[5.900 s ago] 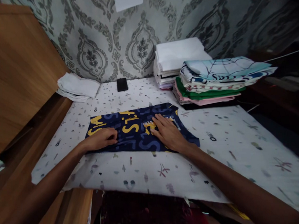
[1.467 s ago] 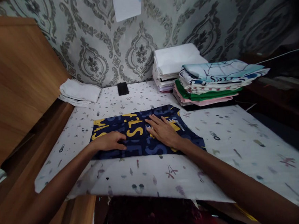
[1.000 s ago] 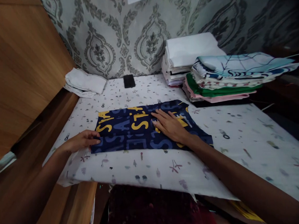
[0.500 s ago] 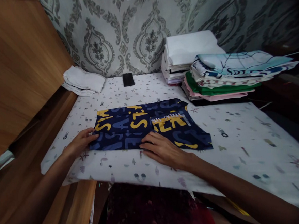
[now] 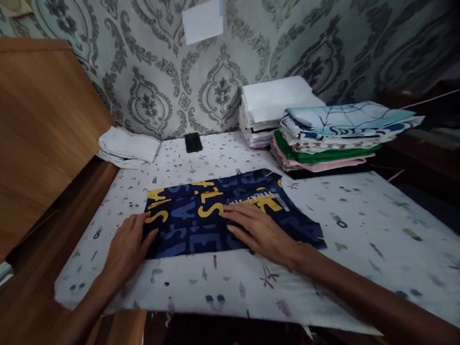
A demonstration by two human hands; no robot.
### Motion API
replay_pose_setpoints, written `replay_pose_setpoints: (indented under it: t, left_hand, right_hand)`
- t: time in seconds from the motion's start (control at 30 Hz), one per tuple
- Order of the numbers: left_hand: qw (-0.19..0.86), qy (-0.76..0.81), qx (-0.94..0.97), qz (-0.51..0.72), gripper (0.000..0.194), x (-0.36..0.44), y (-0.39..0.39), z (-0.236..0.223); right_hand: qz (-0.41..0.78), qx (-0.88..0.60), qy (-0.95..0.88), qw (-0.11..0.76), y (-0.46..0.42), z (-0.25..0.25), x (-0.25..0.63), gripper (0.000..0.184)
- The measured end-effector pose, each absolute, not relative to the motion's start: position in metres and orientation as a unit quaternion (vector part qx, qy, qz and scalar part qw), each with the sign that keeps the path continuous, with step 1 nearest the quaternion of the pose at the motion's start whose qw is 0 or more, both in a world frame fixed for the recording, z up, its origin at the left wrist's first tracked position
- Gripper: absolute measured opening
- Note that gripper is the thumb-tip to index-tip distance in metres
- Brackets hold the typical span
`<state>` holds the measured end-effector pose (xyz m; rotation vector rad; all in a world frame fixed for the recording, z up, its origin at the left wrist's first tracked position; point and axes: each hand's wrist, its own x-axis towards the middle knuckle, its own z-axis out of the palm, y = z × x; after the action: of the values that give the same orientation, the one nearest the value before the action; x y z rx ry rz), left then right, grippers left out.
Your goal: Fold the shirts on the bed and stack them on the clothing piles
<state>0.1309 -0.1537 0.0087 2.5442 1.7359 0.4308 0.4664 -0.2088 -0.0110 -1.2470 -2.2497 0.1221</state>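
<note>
A folded navy garment (image 5: 201,216) with yellow and blue letters lies flat on a white patterned sheet (image 5: 356,237). My left hand (image 5: 127,248) rests at the garment's left edge, fingers stretched onto the cloth. My right hand (image 5: 258,231) lies flat on the middle of the garment, fingers spread and pointing left. Neither hand grips anything.
At the back right stand a stack of white folded cloth (image 5: 272,104) and a stack of coloured folded clothes (image 5: 330,136). A dark phone (image 5: 193,142) and a white folded cloth (image 5: 128,146) lie by the wall. A wooden headboard (image 5: 26,129) rises on the left.
My right hand slid from the garment's near edge back onto its middle. My left hand shifted slightly along the left edge. The camera view tilted up.
</note>
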Motion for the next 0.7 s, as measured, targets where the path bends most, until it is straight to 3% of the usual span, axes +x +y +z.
replay_pose_setpoints:
  t: [0.23,0.47,0.7]
  left_hand:
    - [0.025,0.426,0.899,0.101,0.054,0.153,-0.153,-0.037]
    - [0.022,0.438,0.891,0.117,0.06,0.17,-0.118,-0.027]
    - [0.023,0.464,0.882,0.081,0.065,0.187,-0.066,-0.033]
  right_hand:
    - [-0.016,-0.567,-0.807,0.164,-0.191,-0.057,0.488,0.056]
    - [0.011,-0.583,-0.798,0.154,-0.186,-0.041,0.492,0.059]
    - [-0.034,-0.668,-0.731,0.131,-0.144,-0.041,0.514,0.061]
